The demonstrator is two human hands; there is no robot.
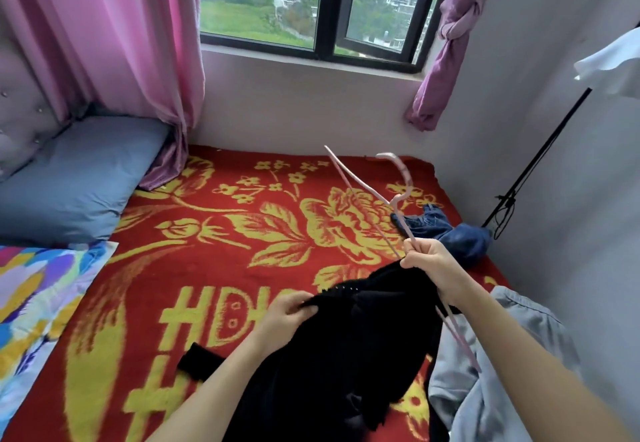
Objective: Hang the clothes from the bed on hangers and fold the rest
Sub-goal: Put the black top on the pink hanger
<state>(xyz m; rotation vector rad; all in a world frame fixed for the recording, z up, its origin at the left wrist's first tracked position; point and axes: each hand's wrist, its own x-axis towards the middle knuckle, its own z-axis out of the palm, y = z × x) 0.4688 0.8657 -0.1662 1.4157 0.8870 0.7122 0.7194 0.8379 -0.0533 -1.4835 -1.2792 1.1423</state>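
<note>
A black garment (349, 355) hangs in front of me over the red and yellow blanket (214, 251) on the bed. My left hand (284, 317) pinches its upper edge at the left. My right hand (436, 271) grips a thin pink hanger (367, 195) together with the garment's top; the hanger's hook points up and away, and one arm sticks out below my wrist. Blue jeans (446, 230) lie crumpled at the bed's far right. A light grey-blue garment (491, 382) lies at the near right under my right forearm.
A blue pillow (76, 178) and a colourful patterned pillow (38, 289) lie at the left by the padded headboard. Pink curtains (114, 36) flank the window. A black stand (533, 161) leans on the right wall, with a white cloth (613, 67) above it.
</note>
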